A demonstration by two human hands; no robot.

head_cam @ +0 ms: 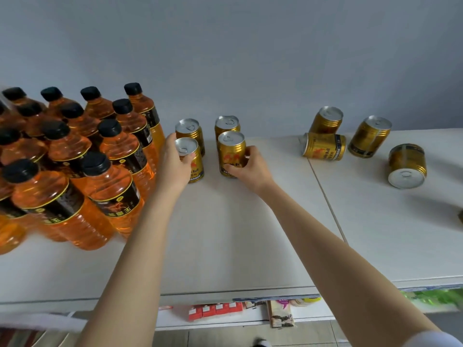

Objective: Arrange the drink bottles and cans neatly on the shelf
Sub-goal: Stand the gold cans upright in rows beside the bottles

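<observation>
On the white shelf top (pixel 225 234), my left hand (pixel 175 161) grips an upright gold can (pixel 194 159), and my right hand (pixel 248 166) grips another upright gold can (pixel 230 151) beside it. Two more gold cans stand just behind: one (pixel 188 128) at the left and one (pixel 226 123) at the right. Rows of orange drink bottles (pixel 110 176) with black caps fill the shelf's left side. Farther right, one can (pixel 324 146) lies on its side, another (pixel 325 120) leans on it, one (pixel 369 135) stands tilted, and one (pixel 407 165) lies with its top toward me.
A grey wall (pixel 250 58) backs the shelf. A seam (pixel 325 196) divides the shelf top into two panels. Below the front edge, a lower shelf holds small red boxes (pixel 215 310) and packets (pixel 280 314). A dark object (pixel 460 216) peeks in at the right edge.
</observation>
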